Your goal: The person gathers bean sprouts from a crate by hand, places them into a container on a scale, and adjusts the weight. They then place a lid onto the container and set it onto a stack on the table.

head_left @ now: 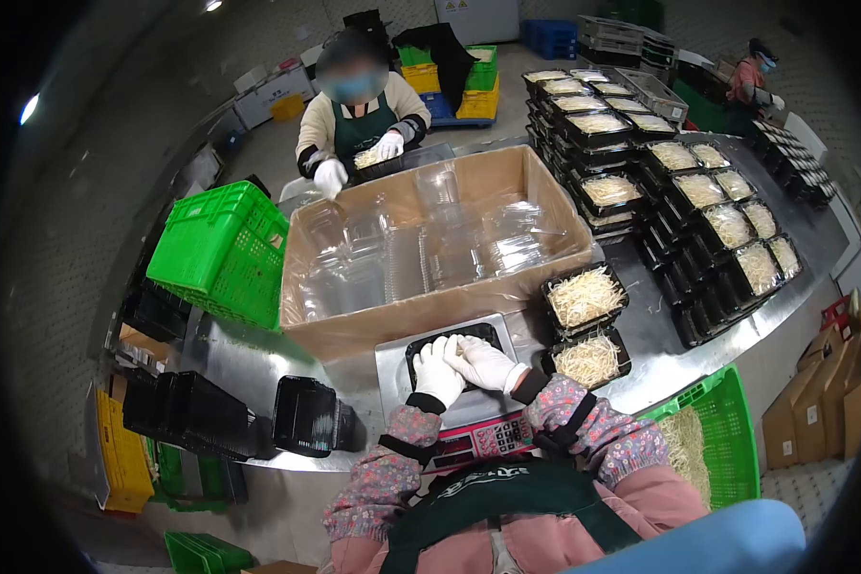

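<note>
Both my white-gloved hands meet over a black plastic tray (pixel 493 333) on the weighing scale (pixel 389 359). My left hand (pixel 440 371) is closed, with its fingers curled down over the tray's left part. Beside it my right hand (pixel 485 364) is closed too, its fingertips touching the left hand. What lies beneath the fingers is hidden. The scale's red and white keypad (pixel 502 437) faces me. Just right of the scale sit two black trays of pale bean sprouts, a nearer one (pixel 588 359) and a farther one (pixel 584 297).
A cardboard box (pixel 392 330) of clear plastic lids stands ahead. Stacked black trays (pixel 304 416) are at left, near a green crate (pixel 206 239). Filled trays (pixel 727 227) pile up at right. A green basket (pixel 737 430) holds sprouts. Across the table, a person (pixel 359 124) handles a tray.
</note>
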Action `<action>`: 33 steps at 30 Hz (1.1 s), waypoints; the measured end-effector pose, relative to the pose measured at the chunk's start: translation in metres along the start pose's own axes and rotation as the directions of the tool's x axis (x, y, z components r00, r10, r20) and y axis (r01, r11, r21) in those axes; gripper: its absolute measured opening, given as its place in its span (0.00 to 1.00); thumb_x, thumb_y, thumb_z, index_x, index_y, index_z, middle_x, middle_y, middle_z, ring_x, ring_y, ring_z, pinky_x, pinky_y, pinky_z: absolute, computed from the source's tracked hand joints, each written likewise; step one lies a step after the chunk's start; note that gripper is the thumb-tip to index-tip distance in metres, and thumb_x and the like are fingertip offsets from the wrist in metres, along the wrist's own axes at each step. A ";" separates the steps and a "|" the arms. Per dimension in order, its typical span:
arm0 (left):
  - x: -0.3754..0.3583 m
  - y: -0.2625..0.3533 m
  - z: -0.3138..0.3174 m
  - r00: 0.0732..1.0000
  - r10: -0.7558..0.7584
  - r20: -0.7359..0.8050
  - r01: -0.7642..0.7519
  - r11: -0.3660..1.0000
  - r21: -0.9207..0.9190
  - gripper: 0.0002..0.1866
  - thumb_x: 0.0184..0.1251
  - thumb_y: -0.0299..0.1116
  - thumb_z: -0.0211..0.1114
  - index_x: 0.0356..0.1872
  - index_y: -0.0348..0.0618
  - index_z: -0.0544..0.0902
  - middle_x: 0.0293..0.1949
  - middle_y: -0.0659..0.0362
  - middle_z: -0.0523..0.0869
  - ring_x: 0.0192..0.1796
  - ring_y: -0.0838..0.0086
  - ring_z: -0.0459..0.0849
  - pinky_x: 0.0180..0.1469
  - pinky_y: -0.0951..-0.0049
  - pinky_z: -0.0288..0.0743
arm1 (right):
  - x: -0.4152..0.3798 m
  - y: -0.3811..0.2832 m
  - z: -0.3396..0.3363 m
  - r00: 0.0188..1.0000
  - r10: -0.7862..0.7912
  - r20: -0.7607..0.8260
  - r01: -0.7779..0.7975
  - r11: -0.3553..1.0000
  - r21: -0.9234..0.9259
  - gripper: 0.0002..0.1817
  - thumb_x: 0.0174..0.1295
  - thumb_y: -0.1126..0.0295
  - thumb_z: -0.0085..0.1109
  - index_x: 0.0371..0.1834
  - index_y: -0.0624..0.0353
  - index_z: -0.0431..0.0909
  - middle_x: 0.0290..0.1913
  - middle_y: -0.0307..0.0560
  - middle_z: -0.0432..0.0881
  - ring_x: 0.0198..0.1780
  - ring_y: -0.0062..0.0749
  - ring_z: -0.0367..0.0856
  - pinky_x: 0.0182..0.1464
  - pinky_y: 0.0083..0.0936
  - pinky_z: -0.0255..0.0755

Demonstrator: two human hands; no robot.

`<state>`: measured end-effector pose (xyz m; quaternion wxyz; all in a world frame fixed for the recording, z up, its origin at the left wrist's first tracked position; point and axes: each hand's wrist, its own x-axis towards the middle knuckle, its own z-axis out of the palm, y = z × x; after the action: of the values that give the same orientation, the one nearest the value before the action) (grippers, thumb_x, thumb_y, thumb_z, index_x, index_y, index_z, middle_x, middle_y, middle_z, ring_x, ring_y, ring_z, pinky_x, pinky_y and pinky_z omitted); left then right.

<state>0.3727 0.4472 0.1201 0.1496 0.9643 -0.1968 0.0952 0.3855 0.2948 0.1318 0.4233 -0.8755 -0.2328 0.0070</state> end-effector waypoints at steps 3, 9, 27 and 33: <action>-0.001 0.004 -0.006 0.998 -0.016 0.061 0.016 1.000 -0.008 0.30 0.62 0.42 0.62 0.64 0.42 0.71 0.59 0.50 0.75 0.60 0.50 0.71 0.64 0.49 0.62 | -0.003 0.006 -0.027 0.996 -0.089 0.015 0.090 0.993 -0.076 0.26 0.68 0.51 0.53 0.52 0.67 0.77 0.47 0.67 0.81 0.52 0.61 0.78 0.56 0.44 0.70; -0.009 -0.001 -0.011 0.990 0.015 -0.138 -0.045 0.976 -0.215 0.28 0.66 0.43 0.62 0.64 0.40 0.74 0.61 0.50 0.76 0.64 0.53 0.70 0.66 0.51 0.60 | 0.060 0.060 -0.174 0.899 0.030 -0.438 -0.175 0.940 -0.294 0.23 0.58 0.58 0.63 0.52 0.61 0.81 0.46 0.58 0.85 0.46 0.53 0.84 0.53 0.39 0.77; -0.071 -0.052 -0.061 0.800 -0.569 -0.190 0.172 0.521 -0.836 0.20 0.80 0.36 0.51 0.62 0.30 0.75 0.59 0.49 0.81 0.60 0.66 0.80 0.65 0.68 0.72 | 0.065 0.177 -0.228 0.969 -0.045 -0.242 -0.180 0.545 -0.819 0.04 0.55 0.68 0.60 0.32 0.54 0.81 0.33 0.49 0.83 0.40 0.46 0.83 0.43 0.41 0.77; -0.072 -0.051 -0.064 0.811 -0.577 -0.092 0.219 0.446 -0.868 0.20 0.79 0.36 0.52 0.62 0.31 0.75 0.56 0.49 0.83 0.59 0.68 0.81 0.65 0.70 0.71 | 0.054 0.163 -0.238 0.929 -0.153 -0.336 -0.177 0.612 -0.771 0.14 0.65 0.69 0.52 0.50 0.51 0.83 0.36 0.49 0.86 0.38 0.45 0.85 0.40 0.38 0.78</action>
<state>0.3206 0.5381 0.1498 0.6360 0.7579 0.0526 0.1352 0.5489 0.0546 0.1728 0.0296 -0.9580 -0.1220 -0.2578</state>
